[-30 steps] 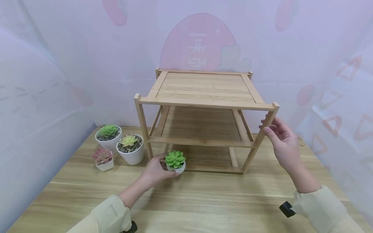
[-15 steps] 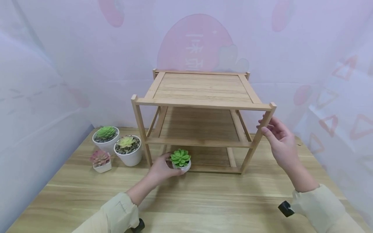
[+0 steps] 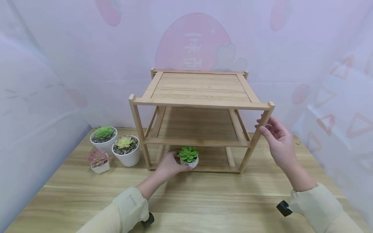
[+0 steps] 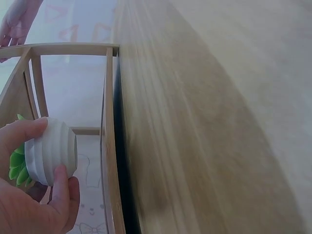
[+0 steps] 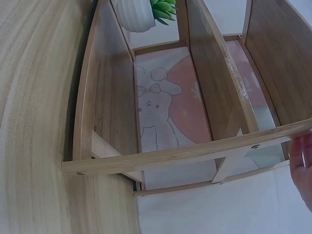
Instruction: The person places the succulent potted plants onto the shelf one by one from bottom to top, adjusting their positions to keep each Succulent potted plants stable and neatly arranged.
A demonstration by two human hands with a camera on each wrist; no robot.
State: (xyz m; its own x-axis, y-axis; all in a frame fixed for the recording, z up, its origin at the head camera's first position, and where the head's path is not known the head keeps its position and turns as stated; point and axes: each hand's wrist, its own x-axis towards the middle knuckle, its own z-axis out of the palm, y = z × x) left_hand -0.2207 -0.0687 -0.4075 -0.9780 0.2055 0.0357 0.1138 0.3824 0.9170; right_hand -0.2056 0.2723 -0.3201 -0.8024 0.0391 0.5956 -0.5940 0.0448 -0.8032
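Note:
A small green potted succulent in a white pot sits between the thumb and fingers of my left hand, at the front of the lowest tier of a three-tier wooden rack. In the left wrist view, the ribbed pot is gripped from both sides, tilted in that picture, with the leaves partly behind the hand. My right hand holds the rack's front right post, thumb in front and fingers behind. Only its fingers show at the edge of the right wrist view.
Left of the rack stand a green succulent and a yellow-green succulent in round white pots, plus a pink succulent in a small square pot. The wooden table meets printed fabric walls around it.
My left hand has carried the green succulent rightward, along the front of the rack's lowest tier. The right hand stays on the post. The whole head view has shifted slightly.

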